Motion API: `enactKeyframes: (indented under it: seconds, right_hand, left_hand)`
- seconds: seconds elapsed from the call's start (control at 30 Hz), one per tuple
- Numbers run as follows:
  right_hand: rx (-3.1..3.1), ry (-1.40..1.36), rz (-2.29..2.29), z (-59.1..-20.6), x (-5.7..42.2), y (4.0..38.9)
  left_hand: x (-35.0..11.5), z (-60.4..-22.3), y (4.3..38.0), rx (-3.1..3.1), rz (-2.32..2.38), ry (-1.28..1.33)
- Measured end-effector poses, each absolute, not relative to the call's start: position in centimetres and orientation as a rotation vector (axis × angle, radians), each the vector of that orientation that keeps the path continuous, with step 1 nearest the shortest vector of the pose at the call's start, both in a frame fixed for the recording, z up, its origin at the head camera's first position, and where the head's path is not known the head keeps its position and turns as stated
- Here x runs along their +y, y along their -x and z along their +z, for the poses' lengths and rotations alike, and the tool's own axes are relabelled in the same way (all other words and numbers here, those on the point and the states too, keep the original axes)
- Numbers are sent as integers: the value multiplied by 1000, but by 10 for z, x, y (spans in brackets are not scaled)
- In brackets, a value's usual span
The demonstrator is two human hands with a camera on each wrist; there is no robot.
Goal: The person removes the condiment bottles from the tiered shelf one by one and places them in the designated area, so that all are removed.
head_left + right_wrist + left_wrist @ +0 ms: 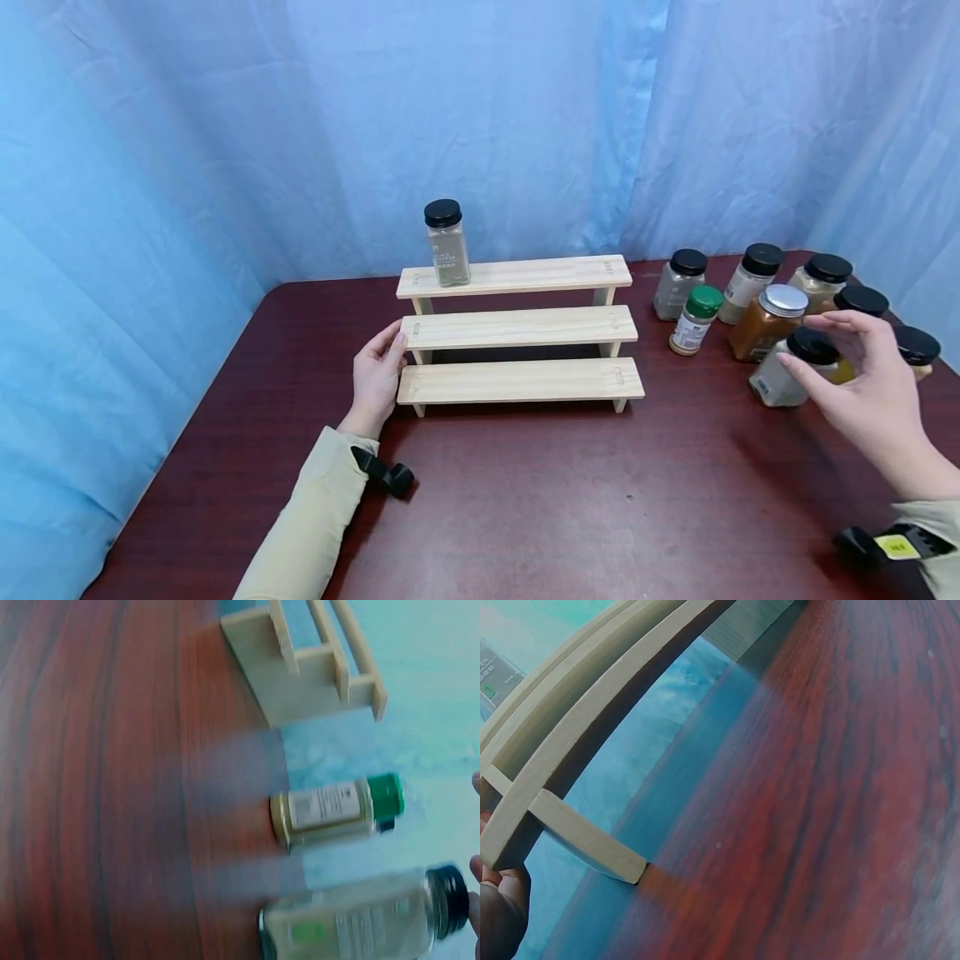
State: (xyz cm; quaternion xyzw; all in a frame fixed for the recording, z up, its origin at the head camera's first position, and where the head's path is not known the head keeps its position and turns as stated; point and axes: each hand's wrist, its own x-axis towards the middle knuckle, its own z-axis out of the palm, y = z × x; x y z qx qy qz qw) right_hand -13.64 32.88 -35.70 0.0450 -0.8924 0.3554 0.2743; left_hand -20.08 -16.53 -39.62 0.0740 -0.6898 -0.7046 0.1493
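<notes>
A three-tier wooden spice rack stands on the table. My left hand grips the left end of its middle tier, thumb at the edge and the other fingers partly hidden behind. One black-capped pepper jar is upright on the top tier, near its left end. Over to the right, my right hand is held with thumb and fingers apart, around the black lid of a clear square jar. In the right wrist view, fingertips show beside that jar's lid; whether they touch it I cannot tell.
Several more jars stand at the table's right: a green-capped bottle, a silver-lidded jar of brown powder, a grey jar and other black-capped ones. Blue curtain hangs behind the dark red table.
</notes>
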Motion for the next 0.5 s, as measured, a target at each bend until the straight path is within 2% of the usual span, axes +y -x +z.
enactKeyframes:
  seconds: [0.5]
  right_hand:
    - [-2320, -329, 1155, -346, 290, 133]
  left_hand:
    - [-165, -396, 201, -1962, -2030, -208]
